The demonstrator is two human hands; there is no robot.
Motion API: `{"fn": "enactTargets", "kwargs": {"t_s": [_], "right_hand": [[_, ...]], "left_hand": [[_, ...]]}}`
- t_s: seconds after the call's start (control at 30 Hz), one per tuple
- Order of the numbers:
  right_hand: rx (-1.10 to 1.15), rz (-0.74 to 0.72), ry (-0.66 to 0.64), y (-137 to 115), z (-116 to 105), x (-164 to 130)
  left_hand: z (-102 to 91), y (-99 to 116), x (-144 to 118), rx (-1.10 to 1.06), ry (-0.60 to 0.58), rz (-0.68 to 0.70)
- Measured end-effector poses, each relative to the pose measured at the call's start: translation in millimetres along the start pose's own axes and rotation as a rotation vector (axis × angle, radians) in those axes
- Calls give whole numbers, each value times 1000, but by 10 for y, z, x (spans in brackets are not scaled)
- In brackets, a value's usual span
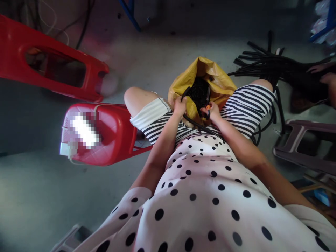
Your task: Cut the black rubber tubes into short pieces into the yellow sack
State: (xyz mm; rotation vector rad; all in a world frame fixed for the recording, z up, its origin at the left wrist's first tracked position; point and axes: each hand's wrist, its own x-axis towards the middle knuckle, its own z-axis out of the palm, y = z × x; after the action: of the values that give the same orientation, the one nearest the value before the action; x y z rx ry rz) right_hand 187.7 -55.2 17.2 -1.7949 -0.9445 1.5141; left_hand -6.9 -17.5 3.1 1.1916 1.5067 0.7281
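Note:
Between my knees stands a yellow woven sack [181, 80], its mouth open and many small black pieces [198, 89] inside. My left hand [180, 106] is closed around a black rubber tube [193, 121]; its short end sticks up over the sack, and the rest runs across my lap to the right. In my right hand [213, 112] is a pair of scissors [208, 105] with orange on the handle, the blades pointing up and away over the sack's opening. The blades are apart from the tube.
A red stool [112, 140] on my left bears a pixelated bright item. Another red stool [65, 70] lies farther off. At right are a bundle of black tubes [262, 63], a co-worker's hands [327, 75] and a grey stool [296, 140]. Black tubing loops beside my right knee.

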Motion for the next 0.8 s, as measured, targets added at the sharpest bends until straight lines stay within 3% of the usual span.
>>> {"fn": "enactTargets", "kwargs": {"t_s": [0.07, 0.13, 0.53, 0.8], "right_hand": [[-50, 18, -58, -1, 9, -26], [-94, 44, -111, -7, 13, -51], [-167, 78, -224, -51, 13, -103], [-212, 72, -176, 18, 35, -86]], "left_hand": [[-18, 5, 44, 53, 139, 5], [-25, 24, 47, 85, 181, 4], [-2, 136, -91, 156, 20, 99], [-13, 84, -47, 170, -99, 105]]}}
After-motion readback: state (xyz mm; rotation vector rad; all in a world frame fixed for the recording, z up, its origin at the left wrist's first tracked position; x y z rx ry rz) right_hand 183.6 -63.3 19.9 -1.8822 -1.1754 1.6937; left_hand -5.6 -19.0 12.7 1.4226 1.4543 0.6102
